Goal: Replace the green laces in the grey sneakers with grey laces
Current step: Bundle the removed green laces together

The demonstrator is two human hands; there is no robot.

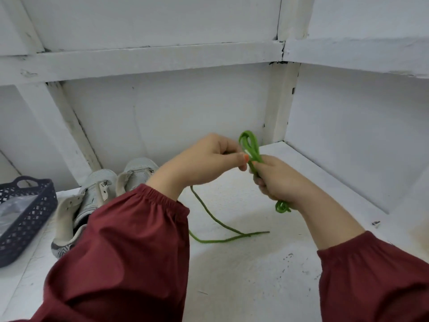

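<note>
Two grey sneakers (97,196) stand side by side on the white shelf (232,263), partly hidden by my left sleeve, with no laces visible in their eyelets. A folded bundle of green lace (251,148) sticks up from my right hand (281,182), which grips it, and a short loop hangs out below the fist. My left hand (209,159) pinches the same bundle between thumb and fingers just left of the right hand. A loose length of green lace (222,235) trails down onto the shelf beneath my hands.
A dark blue perforated basket (27,219) holding a clear plastic bag sits at the left edge. White walls and shelf dividers close in the back and the right side.
</note>
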